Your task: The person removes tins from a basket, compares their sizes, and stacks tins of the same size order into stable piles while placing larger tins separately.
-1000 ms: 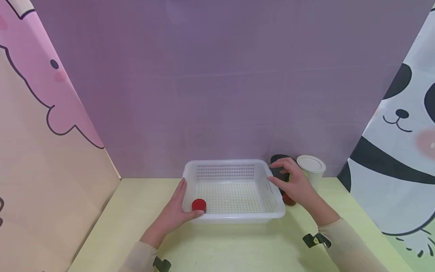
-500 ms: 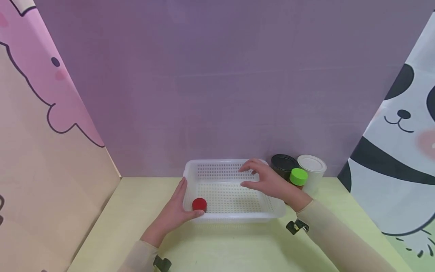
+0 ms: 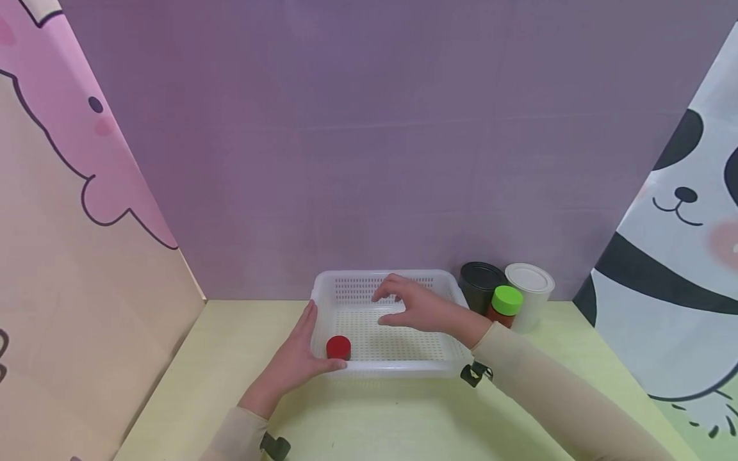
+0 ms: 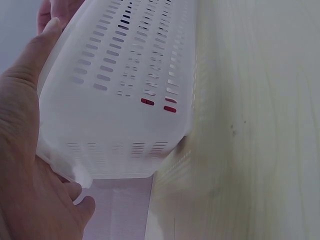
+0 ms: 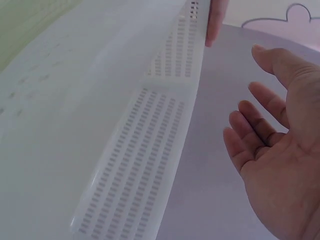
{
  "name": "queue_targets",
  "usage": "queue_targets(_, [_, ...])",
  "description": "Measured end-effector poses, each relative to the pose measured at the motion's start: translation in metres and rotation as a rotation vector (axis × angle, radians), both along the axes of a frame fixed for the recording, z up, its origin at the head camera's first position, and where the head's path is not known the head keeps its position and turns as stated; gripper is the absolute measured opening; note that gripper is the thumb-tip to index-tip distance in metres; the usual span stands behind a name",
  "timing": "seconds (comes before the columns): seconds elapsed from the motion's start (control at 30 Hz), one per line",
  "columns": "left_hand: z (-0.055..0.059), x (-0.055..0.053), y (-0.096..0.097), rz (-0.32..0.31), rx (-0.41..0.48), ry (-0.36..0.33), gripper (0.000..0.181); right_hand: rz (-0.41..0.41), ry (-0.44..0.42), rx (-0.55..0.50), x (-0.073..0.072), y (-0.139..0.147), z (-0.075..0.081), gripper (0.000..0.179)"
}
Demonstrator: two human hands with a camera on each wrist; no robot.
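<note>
A white perforated plastic basket (image 3: 398, 365) sits on the table, and a small item with a round red top (image 3: 338, 347) stands in its near left corner. My left hand (image 3: 296, 358) rests on that corner, thumb along the front rim and fingers laid against the left side. In the left wrist view, red shows through the slots of the basket's wall (image 4: 115, 110). Over the middle of the basket hovers my right hand (image 3: 423, 307), thumb and fingers apart and loosely bent. Nothing is between them in the right wrist view, where the hand (image 5: 280, 135) stays above the rim.
Right of the basket stand a black lidded canister (image 3: 482, 282), a white lidded canister (image 3: 530, 288) and a small jar with a green lid (image 3: 507, 301). A purple backdrop (image 3: 369, 160) closes off the rear of the pale table (image 3: 369, 416).
My right hand has moved left from beside the canisters to over the basket, uncovering the black canister and the green-lidded jar. My left hand, the basket and the red-topped item have stayed put.
</note>
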State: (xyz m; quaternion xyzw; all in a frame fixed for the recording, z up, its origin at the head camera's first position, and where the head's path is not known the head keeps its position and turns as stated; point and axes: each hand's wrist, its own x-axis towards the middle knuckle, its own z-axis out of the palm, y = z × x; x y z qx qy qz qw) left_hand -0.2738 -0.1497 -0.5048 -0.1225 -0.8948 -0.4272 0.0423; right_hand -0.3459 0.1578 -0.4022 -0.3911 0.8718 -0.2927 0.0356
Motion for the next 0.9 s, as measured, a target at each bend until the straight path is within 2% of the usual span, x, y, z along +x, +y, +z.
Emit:
queue_targets(0.33, [0.001,0.000,0.000,0.000,-0.007,0.008,0.144,0.095,-0.052,0.137,-0.005,-0.037,0.000,0.044])
queue_targets(0.63, [-0.004,-0.004,-0.001,-0.006,-0.001,-0.009,0.143,0.175,-0.076,0.245,-0.028,-0.060,-0.013,0.055])
queue_targets(0.9, [-0.004,-0.003,-0.001,-0.008,-0.008,-0.014,0.143,0.272,-0.151,0.248,-0.041,-0.078,-0.022,0.062])
